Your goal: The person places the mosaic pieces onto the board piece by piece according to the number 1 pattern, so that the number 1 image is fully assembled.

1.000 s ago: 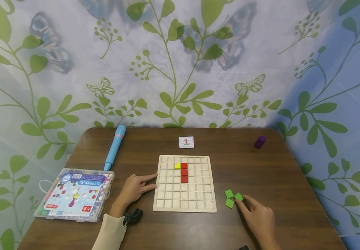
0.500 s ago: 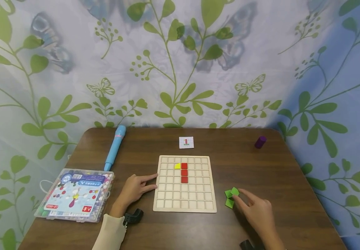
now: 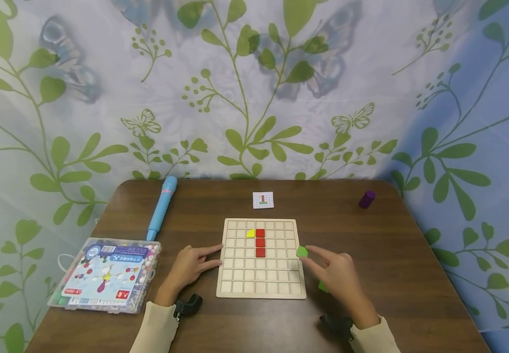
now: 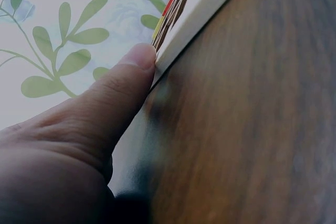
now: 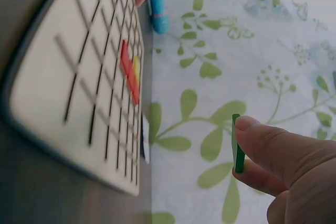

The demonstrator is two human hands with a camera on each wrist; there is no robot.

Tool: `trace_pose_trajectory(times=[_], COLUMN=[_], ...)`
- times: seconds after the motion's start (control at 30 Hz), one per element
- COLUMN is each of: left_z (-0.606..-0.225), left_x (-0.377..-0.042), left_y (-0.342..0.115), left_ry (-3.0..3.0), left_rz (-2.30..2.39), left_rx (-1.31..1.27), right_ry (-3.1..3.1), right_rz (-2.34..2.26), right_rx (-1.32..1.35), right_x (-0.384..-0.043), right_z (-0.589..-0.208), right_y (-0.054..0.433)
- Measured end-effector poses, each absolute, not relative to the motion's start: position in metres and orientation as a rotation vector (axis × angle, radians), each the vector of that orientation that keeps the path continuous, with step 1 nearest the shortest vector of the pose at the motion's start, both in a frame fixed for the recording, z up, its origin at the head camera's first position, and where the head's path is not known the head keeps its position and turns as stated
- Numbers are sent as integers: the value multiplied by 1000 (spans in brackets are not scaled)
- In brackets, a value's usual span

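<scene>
My right hand point(image 3: 335, 269) pinches a green square tile point(image 3: 301, 251) between thumb and finger, over the right edge of the wooden grid board point(image 3: 240, 289). In the right wrist view the green tile point(image 5: 237, 142) stands on edge in the pinch, raised above the board point(image 5: 39, 93). Three red square tiles point(image 3: 260, 242) form a column on the board, with a yellow tile point(image 3: 251, 234), one corner cut away, left of the top one. My left hand point(image 3: 189, 265) touches the board's left edge with extended fingers. Part of another green tile point(image 3: 322, 287) shows beneath my right hand.
A small printed pattern card point(image 3: 263, 200) lies behind the board. To the left are a clear plastic case point(image 3: 104, 274) of coloured balls and a blue microphone-shaped stick point(image 3: 162, 208). A purple cylinder point(image 3: 367, 199) stands at the back right of the brown table point(image 3: 391, 255).
My right hand has picked up one green tile from the group at the right and carried it left and away from me to the board's edge. The left hand stays put.
</scene>
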State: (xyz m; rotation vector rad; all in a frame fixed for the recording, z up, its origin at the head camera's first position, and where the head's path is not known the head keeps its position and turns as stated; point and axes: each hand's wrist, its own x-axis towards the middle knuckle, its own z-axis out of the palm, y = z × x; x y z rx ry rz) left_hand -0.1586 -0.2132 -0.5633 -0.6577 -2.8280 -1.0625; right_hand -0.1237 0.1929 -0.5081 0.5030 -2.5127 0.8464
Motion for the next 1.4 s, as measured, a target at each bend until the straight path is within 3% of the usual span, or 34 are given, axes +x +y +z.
trace_pose_trajectory(times=[0.67,1.4], left_z=[-563,-563], left_x=[-158,-160], left_y=[-211,-213], left_ry=[-2862,-2867], left_rz=[-1049,-1049], left_rx=[-627,-627], right_ry=[-2604,-2730], right_rz=[1043,994], right_rx=[592,682], right_x=[-151,-152], right_z=[-498,-548], right_y=[131,82])
